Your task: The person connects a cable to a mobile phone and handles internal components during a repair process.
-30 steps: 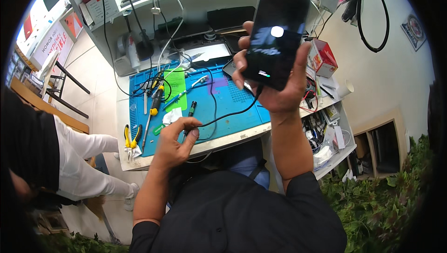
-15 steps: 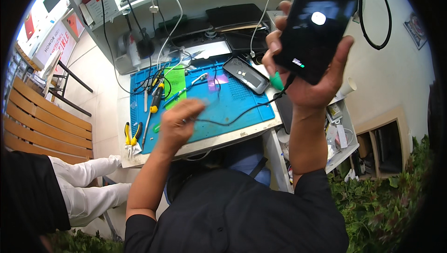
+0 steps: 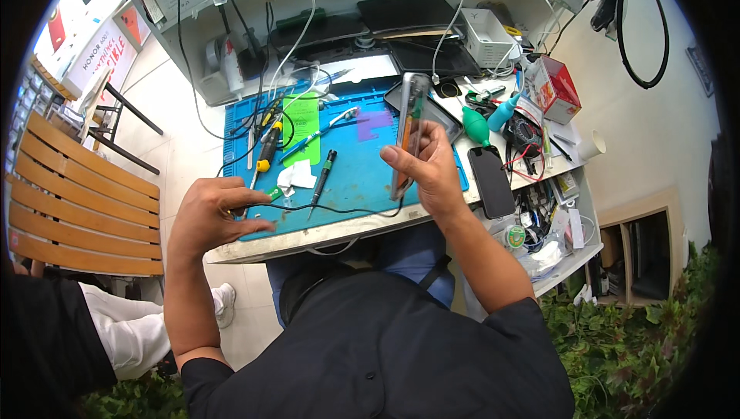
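A smartphone (image 3: 411, 134), held nearly edge-on above the right part of a blue repair mat (image 3: 362, 172), shows a strip of orange along its side, its body clasped between the thumb and fingers of the right hand (image 3: 441, 164). A black cable (image 3: 339, 208) runs from its lower end across the mat's front to the left hand (image 3: 204, 215), by the front left corner, where thumb and forefinger tips stand apart; whether the other fingers grip the cord cannot be told. Good handling here would likely mean leaving the cord slack, bearing on the phone's edges and putting no sideways strain where the two meet. On the mat lie a slim black screwdriver (image 3: 327, 176), a white tissue (image 3: 296, 178) and a blue brush (image 3: 314, 137) across a green card (image 3: 301, 130), its dark print too fine to make out. Just right of the mat, a dark phone (image 3: 491, 182) lies near a green air blower (image 3: 475, 127) on the worktop (image 3: 312, 235). Well beyond the mat's left, a white poster (image 3: 100, 60) carries dark and red lettering.
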Motion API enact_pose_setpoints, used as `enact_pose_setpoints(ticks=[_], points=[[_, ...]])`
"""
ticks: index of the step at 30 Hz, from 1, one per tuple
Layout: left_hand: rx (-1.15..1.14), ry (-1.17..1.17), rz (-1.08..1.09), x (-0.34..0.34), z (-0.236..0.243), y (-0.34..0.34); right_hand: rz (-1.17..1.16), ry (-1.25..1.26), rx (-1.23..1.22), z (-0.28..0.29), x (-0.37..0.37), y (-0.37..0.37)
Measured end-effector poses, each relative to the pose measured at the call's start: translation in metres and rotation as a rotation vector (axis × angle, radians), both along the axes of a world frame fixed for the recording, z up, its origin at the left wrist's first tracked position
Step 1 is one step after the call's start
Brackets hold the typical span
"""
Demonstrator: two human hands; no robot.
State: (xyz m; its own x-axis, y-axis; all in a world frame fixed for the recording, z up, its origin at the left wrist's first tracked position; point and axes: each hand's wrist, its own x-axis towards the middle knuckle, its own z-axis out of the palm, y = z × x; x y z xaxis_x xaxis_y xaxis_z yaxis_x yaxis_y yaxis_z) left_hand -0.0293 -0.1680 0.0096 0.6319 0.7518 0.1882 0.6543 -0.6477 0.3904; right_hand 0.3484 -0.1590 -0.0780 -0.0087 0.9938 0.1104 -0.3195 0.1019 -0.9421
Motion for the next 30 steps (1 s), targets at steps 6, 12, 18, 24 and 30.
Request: enact_pose_setpoints(ticks=[6,12,18,24,30], points=[[0.074,-0.115,0.010,0.028,0.000,0.008,-0.064,0.430,-0.345,-0.003,-0.059,-0.022],[-0.332,-0.280,-0.014,0.118,-0.055,0.029,-0.125,0.529,-0.244,-0.040,-0.082,-0.033],[-0.783,-0.259,-0.044,0.113,-0.061,0.089,0.151,0.589,-0.464,-0.032,-0.044,-0.067],[-0.581,-0.064,-0.064,0.116,-0.068,0.110,0.239,0.595,-0.581,-0.027,-0.014,-0.073],[-0.342,0.101,0.337,0.113,-0.044,0.093,0.311,0.562,-0.609,-0.029,0.003,-0.071]])
